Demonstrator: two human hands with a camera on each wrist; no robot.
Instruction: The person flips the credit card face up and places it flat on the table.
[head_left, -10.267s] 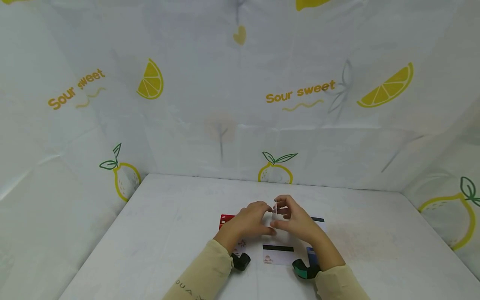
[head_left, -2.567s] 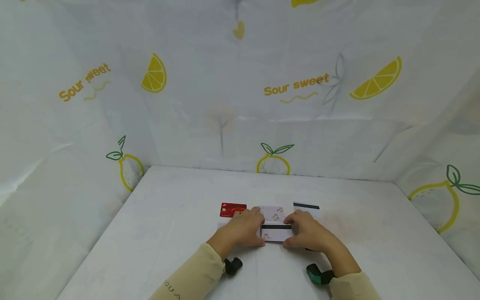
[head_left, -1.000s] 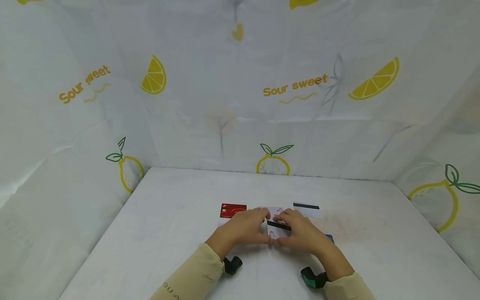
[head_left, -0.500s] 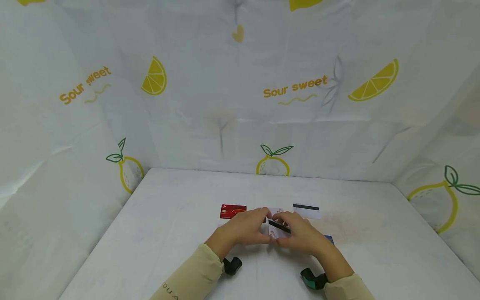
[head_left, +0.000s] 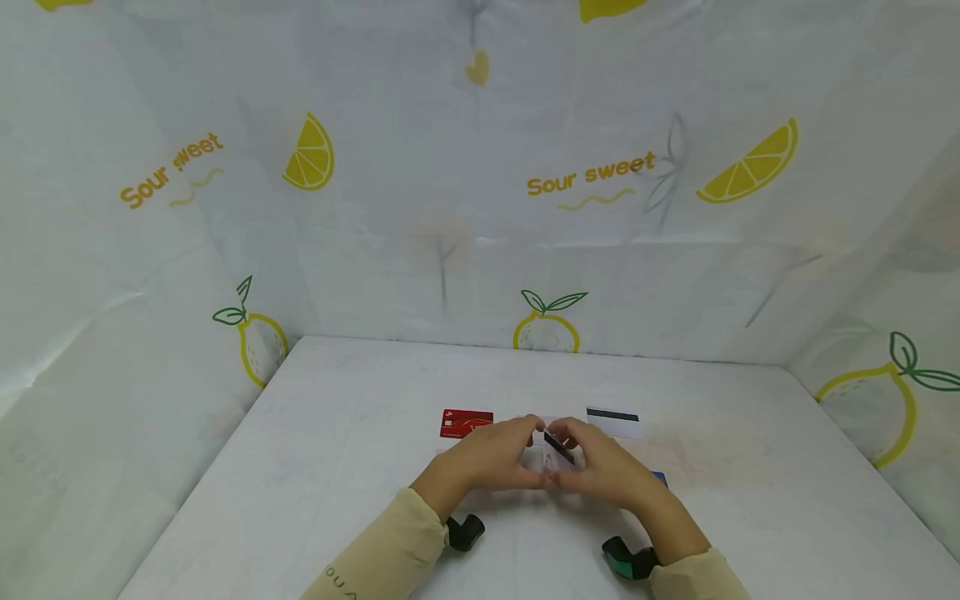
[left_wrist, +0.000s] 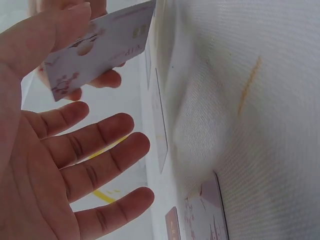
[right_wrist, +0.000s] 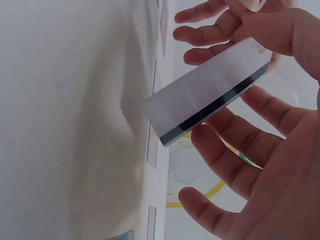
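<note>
My right hand [head_left: 611,471] pinches a white VIP bank-style card [right_wrist: 200,92] by thumb and fingers, tilted up off the table. Its black-striped back faces the right wrist view; the front, with chip and pink blossom print, shows in the left wrist view. My left hand [head_left: 487,454] is close on the card's left side. Its thumb [left_wrist: 70,25] overlaps the card's corner, while the other fingers [left_wrist: 115,155] spread out below, apart from it. Right beneath the hands lies a pale card [head_left: 534,419], partly hidden.
On the white table [head_left: 360,433] are a red card [head_left: 453,422] at back left, a striped white card [head_left: 613,423] at back right, and a blue card [head_left: 660,478] mostly behind the right hand. Black cameras [head_left: 467,532] sit at the wrists. A lemon-print sheet [head_left: 405,167] backs the table.
Some seconds ago both hands held a card on edge; later the striped card lay nearly flat between them. Over the last second it has tilted steeper, while the left hand has barely moved.
</note>
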